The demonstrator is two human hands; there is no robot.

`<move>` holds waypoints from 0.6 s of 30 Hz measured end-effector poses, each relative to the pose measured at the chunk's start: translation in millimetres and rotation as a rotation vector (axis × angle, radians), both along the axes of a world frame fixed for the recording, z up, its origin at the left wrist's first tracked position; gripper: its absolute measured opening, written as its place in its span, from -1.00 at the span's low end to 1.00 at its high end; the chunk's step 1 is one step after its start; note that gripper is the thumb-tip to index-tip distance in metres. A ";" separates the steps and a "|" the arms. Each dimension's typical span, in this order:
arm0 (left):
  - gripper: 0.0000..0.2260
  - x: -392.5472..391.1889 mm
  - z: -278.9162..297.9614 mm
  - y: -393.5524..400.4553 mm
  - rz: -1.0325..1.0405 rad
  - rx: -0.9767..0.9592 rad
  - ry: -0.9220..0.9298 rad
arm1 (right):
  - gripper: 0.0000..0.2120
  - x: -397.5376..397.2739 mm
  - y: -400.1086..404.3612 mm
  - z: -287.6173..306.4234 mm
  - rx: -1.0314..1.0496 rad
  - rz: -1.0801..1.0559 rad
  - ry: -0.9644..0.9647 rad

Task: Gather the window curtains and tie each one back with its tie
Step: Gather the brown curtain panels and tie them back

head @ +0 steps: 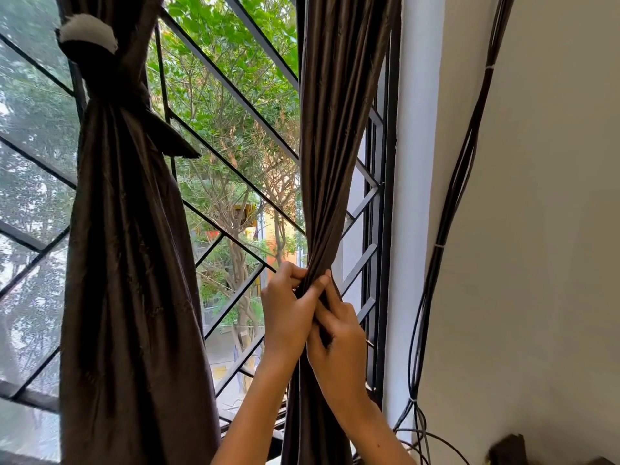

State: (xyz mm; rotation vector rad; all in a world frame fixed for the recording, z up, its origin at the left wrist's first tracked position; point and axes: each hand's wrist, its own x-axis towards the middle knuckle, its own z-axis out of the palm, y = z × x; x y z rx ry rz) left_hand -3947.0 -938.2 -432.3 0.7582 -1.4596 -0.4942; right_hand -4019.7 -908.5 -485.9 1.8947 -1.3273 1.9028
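Two curtains in view, one done: the left curtain (pixel 131 263) is already cinched by its tie (pixel 110 92), well off to the left of both hands; a white-backed tie end (pixel 88 30) sticks out at the top. The right curtain (pixel 332 146) is the step in hand, bunched to a narrow neck right at the hands. Left hand (pixel 290 310) is clenched round the bunch from the left, thumb across the front folds; right hand (pixel 339 333) sits just below and touching it, fingers pinching the folds from the right. I see no tie for this curtain; it may be hidden behind the fabric or hands, can't tell. To do it well, my read: keep one hand clamped at the neck so pleats don't slip, sweep the loose edge in with the other, then hold the neck at roughly the height of the finished tie before wrapping. Satin-like cloth probably slides, so grip firm. Cables (pixel 449 209) run down the wall to the right of the hands, window grille (pixel 235 95) behind; keep cloth off both. No brands, labels or writing readable anywhere.
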 end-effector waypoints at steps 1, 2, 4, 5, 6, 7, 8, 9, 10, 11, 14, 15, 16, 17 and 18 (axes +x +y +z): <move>-0.80 0.1 -0.1 -1.0 0.000 0.002 0.025 | -0.59 -1.5 0.5 -0.3 -0.019 0.000 -0.002; -0.81 -0.1 -0.8 -1.2 -0.008 0.006 0.049 | -0.60 -3.3 0.8 0.2 -0.046 -0.010 -0.011; -0.83 -0.3 -2.5 -0.7 -0.028 0.016 0.077 | -0.64 -5.3 1.4 2.4 -0.086 -0.036 -0.034; -0.83 -0.3 -2.9 -0.4 -0.033 0.017 0.079 | -0.64 -5.4 1.3 2.8 -0.100 -0.040 -0.038; -0.82 -0.1 -2.8 -0.1 -0.035 0.016 0.074 | -0.64 -5.0 0.9 2.0 -0.110 -0.032 -0.035; -0.81 0.3 -2.5 0.4 -0.038 0.014 0.065 | -0.63 -4.9 0.8 0.4 -0.109 -0.017 -0.032; -0.79 0.7 -1.8 0.9 -0.041 0.010 0.055 | -0.63 -5.5 0.8 -0.5 -0.101 0.001 -0.031; -0.78 1.2 -1.3 1.1 -0.045 0.007 0.049 | -0.64 -7.0 1.2 -1.2 -0.091 0.022 -0.036; -0.77 1.8 -0.9 1.5 -0.046 0.005 0.046 | -0.67 -9.4 1.8 -0.5 -0.080 0.054 -0.056; -0.77 2.5 -0.8 1.6 -0.044 0.007 0.044 | -0.71 -12.6 2.8 1.6 -0.069 0.096 -0.099; -0.80 5.2 0.1 0.5 -0.046 0.024 0.040 | -0.78 -24.7 4.1 15.4 -0.071 0.147 -0.276; -0.79 6.4 0.4 0.3 -0.060 0.037 0.046 | -0.78 -29.9 2.1 20.6 -0.082 0.093 -0.299; -0.78 7.5 1.0 -0.2 -0.077 0.052 0.051 | -0.76 -34.9 -0.5 25.6 -0.078 0.019 -0.291; -0.78 9.0 1.5 -0.5 -0.093 0.065 0.051 | -0.72 -39.3 -3.5 30.3 -0.057 -0.055 -0.257; -0.77 10.3 2.0 -0.8 -0.108 0.075 0.050 | -0.69 -43.1 -6.8 34.4 -0.020 -0.120 -0.210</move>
